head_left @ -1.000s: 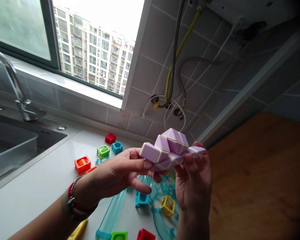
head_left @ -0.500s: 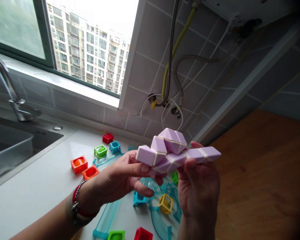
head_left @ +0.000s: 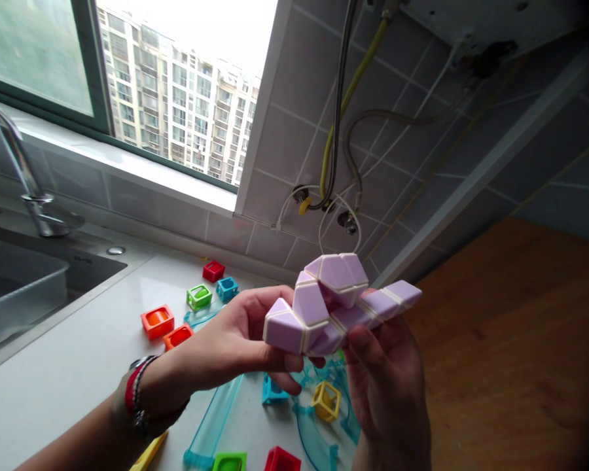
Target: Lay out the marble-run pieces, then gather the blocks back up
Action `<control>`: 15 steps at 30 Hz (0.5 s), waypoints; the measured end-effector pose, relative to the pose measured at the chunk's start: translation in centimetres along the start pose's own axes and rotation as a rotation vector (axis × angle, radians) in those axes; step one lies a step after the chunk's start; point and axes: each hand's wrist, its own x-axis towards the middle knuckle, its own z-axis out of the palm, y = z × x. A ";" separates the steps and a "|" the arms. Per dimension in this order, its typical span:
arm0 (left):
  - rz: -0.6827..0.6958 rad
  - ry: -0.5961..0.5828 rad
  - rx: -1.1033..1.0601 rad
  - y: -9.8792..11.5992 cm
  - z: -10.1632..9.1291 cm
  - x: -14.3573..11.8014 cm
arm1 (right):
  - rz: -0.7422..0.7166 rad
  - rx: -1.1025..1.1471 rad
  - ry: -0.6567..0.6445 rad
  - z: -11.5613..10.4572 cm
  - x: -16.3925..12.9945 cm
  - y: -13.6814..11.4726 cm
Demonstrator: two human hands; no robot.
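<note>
Purple snake puzzle between hands

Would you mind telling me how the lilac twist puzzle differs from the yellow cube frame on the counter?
The lilac twist puzzle is held in the air by the left hand and right hand; the yellow cube frame lies on the counter, untouched. The puzzle is a chain of solid wedges; the frame is one hollow, open-sided cube. The puzzle looks far larger. Both look like plastic toys.
</note>
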 end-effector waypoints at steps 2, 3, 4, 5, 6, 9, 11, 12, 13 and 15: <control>0.022 0.079 -0.002 -0.3 0.7 0.0 | -0.010 0.006 -0.050 -0.1 -0.1 0.1; 0.044 0.124 -0.005 -0.5 1.0 0.0 | -0.020 0.007 -0.064 0.0 -0.1 0.1; 0.069 0.158 -0.008 -0.7 1.4 0.0 | -0.039 0.002 -0.066 0.0 0.0 0.1; 0.094 0.175 -0.012 -0.9 1.6 0.1 | -0.064 -0.006 -0.056 0.1 0.0 0.2; 0.112 0.175 -0.018 -1.0 1.8 0.2 | -0.088 -0.017 -0.039 0.3 0.0 0.2; 0.121 0.140 -0.021 -1.2 2.0 0.4 | -0.109 -0.029 -0.009 0.5 0.2 0.3; 0.121 0.130 -0.008 -1.2 1.8 0.4 | -0.079 -0.016 -0.025 0.4 0.2 0.3; 0.126 0.132 0.002 -1.1 1.7 0.4 | -0.074 -0.015 -0.036 0.4 0.1 0.3; 0.134 0.133 0.012 -1.1 1.7 0.3 | -0.075 -0.025 -0.046 0.4 -0.1 0.3; 0.147 0.133 0.030 -1.0 1.5 0.2 | -0.109 -0.082 -0.050 0.4 -0.5 0.3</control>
